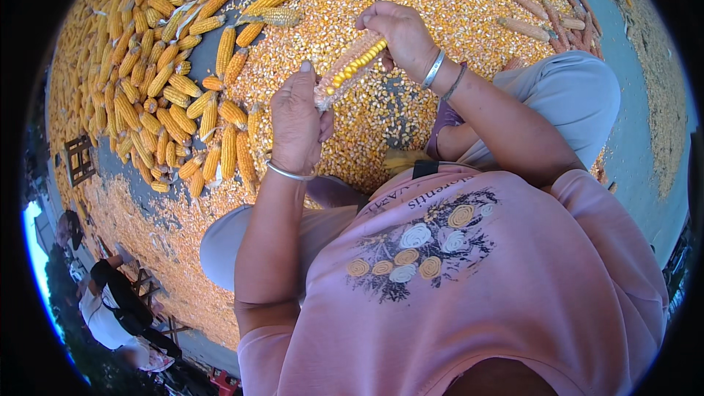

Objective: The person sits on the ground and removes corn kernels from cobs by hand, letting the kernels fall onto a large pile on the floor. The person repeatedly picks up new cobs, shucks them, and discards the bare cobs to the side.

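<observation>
Between my two hands is a corn cob, mostly stripped, with rows of yellow kernels left along one side. My left hand grips its lower end, thumb pointing up along it. The upper right end sits in my right hand, whose fingers curl round it. The cob slants from lower left to upper right. Below it spreads a layer of loose corn kernels, yellow and orange. Whole ears of corn are heaped to the left of my left hand.
Stripped cobs lie in a pile at the far right, past my bent knee. A small wooden stool stands by the ears at the left. Other people are at the lower left. Grey ground runs along the right.
</observation>
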The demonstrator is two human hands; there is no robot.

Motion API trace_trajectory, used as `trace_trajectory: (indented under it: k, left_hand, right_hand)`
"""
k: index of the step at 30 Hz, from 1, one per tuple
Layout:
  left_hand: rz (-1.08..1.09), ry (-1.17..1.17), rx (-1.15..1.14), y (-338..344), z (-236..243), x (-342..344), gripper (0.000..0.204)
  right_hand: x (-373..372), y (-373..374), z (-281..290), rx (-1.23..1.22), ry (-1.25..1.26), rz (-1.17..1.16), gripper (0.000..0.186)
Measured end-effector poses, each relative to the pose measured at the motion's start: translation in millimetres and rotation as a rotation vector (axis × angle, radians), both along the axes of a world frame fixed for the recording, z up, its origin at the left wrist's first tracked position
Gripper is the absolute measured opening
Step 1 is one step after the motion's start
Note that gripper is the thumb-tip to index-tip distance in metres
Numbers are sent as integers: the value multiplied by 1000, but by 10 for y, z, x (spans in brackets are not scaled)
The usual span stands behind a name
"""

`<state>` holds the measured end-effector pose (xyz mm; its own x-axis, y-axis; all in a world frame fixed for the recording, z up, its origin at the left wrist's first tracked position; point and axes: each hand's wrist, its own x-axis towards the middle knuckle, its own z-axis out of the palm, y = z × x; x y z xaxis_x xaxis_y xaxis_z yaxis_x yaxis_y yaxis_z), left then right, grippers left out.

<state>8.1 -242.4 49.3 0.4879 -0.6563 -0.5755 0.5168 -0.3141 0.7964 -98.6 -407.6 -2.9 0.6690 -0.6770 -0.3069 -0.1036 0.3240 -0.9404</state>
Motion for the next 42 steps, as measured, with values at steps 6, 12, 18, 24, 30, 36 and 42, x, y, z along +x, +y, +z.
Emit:
trace_trajectory:
  k: [6,12,18,24,30,36,42]
  left_hand:
    - [-198,-527,39,-3,-15,29,38]
    - [-383,-1148,-63,13,-119,-34,34]
    - [-216,-894,-65,-7,-210,62,37]
    - [-165,-403,163,-8,-71,116,56]
    - [-225,-830,73,39,-223,220,60]
    - [-7,-260,-65,15,-172,126,42]
    - [39,-449,28,-10,-119,182,42]
  right_hand:
    - [-4,-35,6,29,60,0,22]
    - [-15,22,-22,-2,97,53,20]
    - [-24,122,-82,-208,60,43,21]
    - [-2,-3,-52,-159,76,-22,22]
    - [-20,-24,-35,24,81,-112,23]
    - [-18,62,-27,59,170,81,47]
    - [-29,166,57,-217,241,462,81]
